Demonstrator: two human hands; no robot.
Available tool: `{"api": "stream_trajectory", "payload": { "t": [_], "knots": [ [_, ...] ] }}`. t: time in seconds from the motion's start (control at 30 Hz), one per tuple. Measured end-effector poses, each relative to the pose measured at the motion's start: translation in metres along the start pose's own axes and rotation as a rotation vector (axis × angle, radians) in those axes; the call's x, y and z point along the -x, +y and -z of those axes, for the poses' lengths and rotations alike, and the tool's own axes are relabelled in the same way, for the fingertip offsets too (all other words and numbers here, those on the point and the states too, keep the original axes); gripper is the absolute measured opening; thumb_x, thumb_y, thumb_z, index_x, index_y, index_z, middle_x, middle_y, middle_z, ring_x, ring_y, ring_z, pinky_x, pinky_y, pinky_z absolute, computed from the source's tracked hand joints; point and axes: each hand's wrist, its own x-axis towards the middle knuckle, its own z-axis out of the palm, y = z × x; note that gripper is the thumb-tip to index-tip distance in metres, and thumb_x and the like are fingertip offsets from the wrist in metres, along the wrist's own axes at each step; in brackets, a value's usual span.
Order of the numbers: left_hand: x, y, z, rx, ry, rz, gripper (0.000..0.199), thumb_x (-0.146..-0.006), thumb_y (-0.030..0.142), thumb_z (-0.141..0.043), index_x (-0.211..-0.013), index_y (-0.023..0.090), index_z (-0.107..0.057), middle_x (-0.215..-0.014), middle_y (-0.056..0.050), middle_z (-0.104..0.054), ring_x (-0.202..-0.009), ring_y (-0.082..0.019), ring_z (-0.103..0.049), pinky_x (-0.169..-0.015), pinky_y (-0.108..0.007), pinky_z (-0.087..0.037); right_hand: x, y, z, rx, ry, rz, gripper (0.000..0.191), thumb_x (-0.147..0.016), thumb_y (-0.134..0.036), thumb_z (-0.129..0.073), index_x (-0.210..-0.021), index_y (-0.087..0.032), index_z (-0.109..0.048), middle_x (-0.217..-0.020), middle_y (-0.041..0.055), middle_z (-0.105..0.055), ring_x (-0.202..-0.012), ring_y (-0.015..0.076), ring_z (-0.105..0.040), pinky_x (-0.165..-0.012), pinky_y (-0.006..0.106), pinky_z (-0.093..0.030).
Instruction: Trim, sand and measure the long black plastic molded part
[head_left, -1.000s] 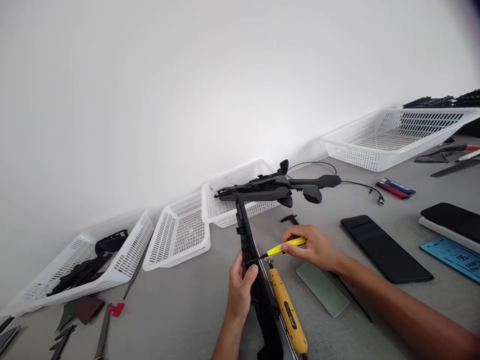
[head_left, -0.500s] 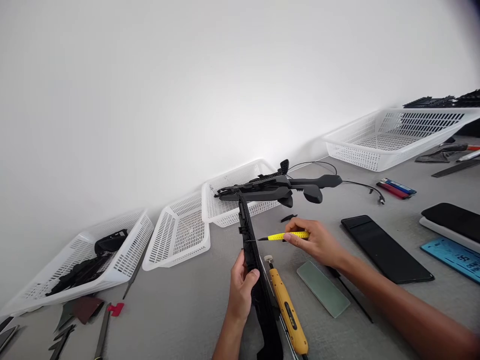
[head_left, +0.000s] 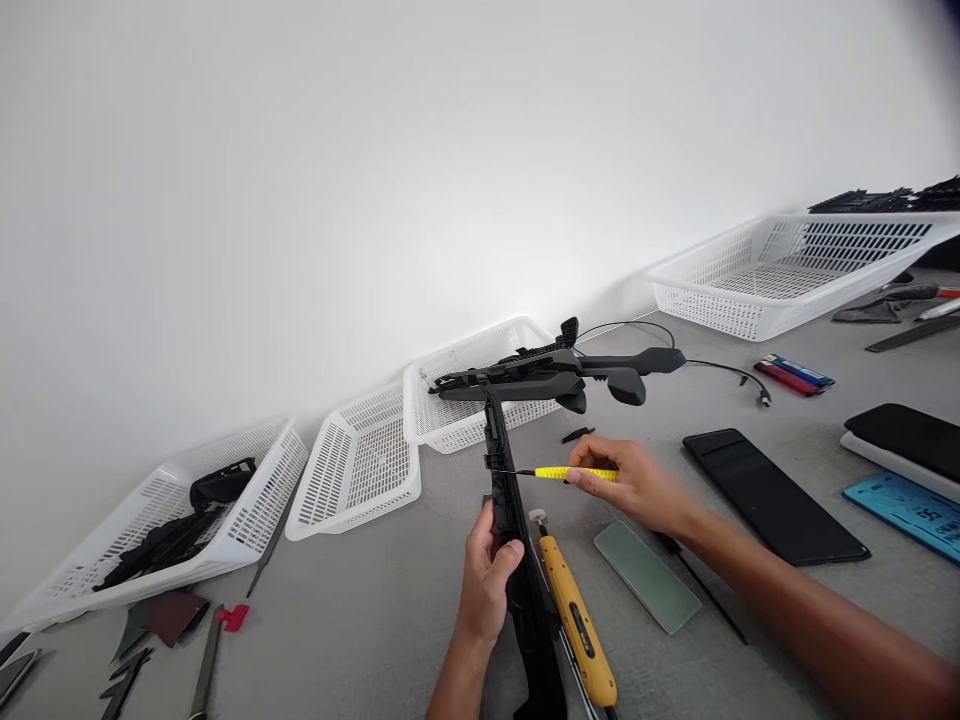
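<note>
My left hand (head_left: pixel 487 580) grips a long black plastic trim part (head_left: pixel 504 500) with clips along its inner side, the thumb lying across it. Between the fingers of my right hand (head_left: pixel 619 480) is a yellow-handled tool (head_left: pixel 555 472) with a thin dark tip, held like a pen. That tip reaches the trim part near a small clip; whether it touches cannot be made out. Beneath and right of the part lies a yellow power tool (head_left: pixel 574 620) with a round pale head. A pale green rectangular block (head_left: pixel 646 577) rests below my right forearm.
Black trim parts (head_left: pixel 555 375) lie across a white basket (head_left: pixel 442 440). Other white baskets (head_left: pixel 352 525), (head_left: pixel 780 310) line the wall, and one basket (head_left: pixel 247 530) at left holds black parts. A black phone (head_left: pixel 772 495), lighters (head_left: pixel 795 375) and a blue mat (head_left: pixel 907 515) lie at right.
The black trim part and my left hand have shifted slightly right. The yellow tool's tip now sits over the part's clip, slightly higher than before.
</note>
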Motion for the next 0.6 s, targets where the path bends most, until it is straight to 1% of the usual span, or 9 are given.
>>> {"api": "stream_trajectory", "payload": {
  "t": [0.1, 0.17, 0.2, 0.27, 0.33, 0.37, 0.43, 0.53, 0.6],
  "knots": [
    [-0.0003, -0.0001, -0.0003, -0.006, 0.020, -0.005, 0.051, -0.091, 0.045, -0.074, -0.136, 0.020, -0.073, -0.129, -0.011, -0.078, -0.117, -0.033, -0.070, -0.104, -0.041, -0.052, -0.0005, -0.0014, 0.0021, 0.002, 0.069, -0.035, 0.050, -0.096, -0.069, -0.065, -0.086, -0.021, -0.069, -0.074, 0.0017, -0.066, -0.067, 0.0172, -0.052, -0.061, 0.030, -0.037],
    [-0.0008, -0.0010, 0.0002, -0.003, 0.020, -0.008, 0.051, -0.091, 0.046, -0.075, -0.135, 0.020, -0.074, -0.131, -0.011, -0.078, -0.118, -0.033, -0.070, -0.106, -0.042, -0.052, -0.0001, -0.0017, 0.0033, -0.017, 0.077, -0.039, 0.049, -0.095, -0.068, -0.067, -0.084, -0.021, -0.069, -0.073, 0.0012, -0.065, -0.067, 0.0169, -0.051, -0.061, 0.030, -0.036],
    [-0.0011, -0.0018, 0.0008, 0.001, 0.015, -0.003, 0.051, -0.092, 0.046, -0.074, -0.136, 0.020, -0.073, -0.131, -0.012, -0.078, -0.118, -0.033, -0.071, -0.106, -0.042, -0.052, 0.0005, -0.0014, 0.0034, -0.036, 0.051, -0.034, 0.048, -0.095, -0.067, -0.068, -0.084, -0.021, -0.068, -0.073, 0.0009, -0.064, -0.067, 0.0168, -0.051, -0.061, 0.030, -0.036],
    [-0.0016, -0.0043, 0.0026, 0.010, 0.018, 0.023, 0.055, -0.093, 0.049, -0.075, -0.140, 0.021, -0.071, -0.129, -0.012, -0.079, -0.117, -0.033, -0.072, -0.104, -0.042, -0.054, 0.0018, 0.0002, 0.0023, -0.080, -0.051, -0.035, 0.047, -0.093, -0.066, -0.071, -0.082, -0.021, -0.067, -0.073, -0.0001, -0.063, -0.067, 0.0163, -0.050, -0.061, 0.029, -0.036],
    [-0.0020, -0.0068, 0.0045, 0.012, 0.056, 0.051, 0.062, -0.091, 0.051, -0.078, -0.145, 0.021, -0.068, -0.132, -0.013, -0.078, -0.122, -0.034, -0.071, -0.106, -0.043, -0.054, 0.0029, 0.0024, 0.0004, -0.090, -0.146, -0.054, 0.047, -0.092, -0.066, -0.072, -0.080, -0.021, -0.067, -0.070, -0.0013, -0.060, -0.064, 0.0153, -0.048, -0.060, 0.029, -0.033],
    [-0.0022, -0.0075, 0.0052, 0.012, 0.074, 0.058, 0.065, -0.090, 0.052, -0.079, -0.146, 0.021, -0.067, -0.135, -0.013, -0.077, -0.125, -0.034, -0.070, -0.108, -0.043, -0.053, 0.0031, 0.0035, -0.0005, -0.077, -0.160, -0.061, 0.048, -0.092, -0.067, -0.073, -0.080, -0.020, -0.067, -0.069, -0.0017, -0.059, -0.063, 0.0150, -0.047, -0.059, 0.029, -0.032],
    [-0.0025, -0.0073, 0.0051, 0.019, 0.076, 0.054, 0.068, -0.089, 0.053, -0.081, -0.146, 0.020, -0.066, -0.137, -0.014, -0.077, -0.128, -0.035, -0.070, -0.109, -0.043, -0.053, 0.0027, 0.0045, -0.0010, -0.031, -0.113, -0.056, 0.048, -0.093, -0.067, -0.071, -0.082, -0.020, -0.067, -0.068, -0.0022, -0.057, -0.063, 0.0148, -0.045, -0.059, 0.029, -0.031],
    [-0.0028, -0.0037, 0.0025, 0.043, 0.030, 0.025, 0.064, -0.091, 0.051, -0.080, -0.146, 0.021, -0.066, -0.131, -0.014, -0.079, -0.123, -0.034, -0.073, -0.107, -0.043, -0.055, 0.0011, 0.0029, 0.0009, 0.000, 0.022, -0.016, 0.047, -0.096, -0.067, -0.066, -0.086, -0.021, -0.066, -0.072, -0.0009, -0.060, -0.065, 0.0155, -0.047, -0.060, 0.029, -0.032],
    [-0.0027, -0.0020, 0.0010, 0.047, 0.015, 0.018, 0.062, -0.092, 0.049, -0.080, -0.146, 0.021, -0.066, -0.130, -0.013, -0.079, -0.121, -0.033, -0.073, -0.107, -0.043, -0.055, 0.0004, 0.0011, 0.0024, -0.008, 0.023, 0.002, 0.047, -0.097, -0.067, -0.066, -0.085, -0.021, -0.065, -0.073, -0.0005, -0.060, -0.066, 0.0157, -0.047, -0.060, 0.029, -0.034]
  ]
}}
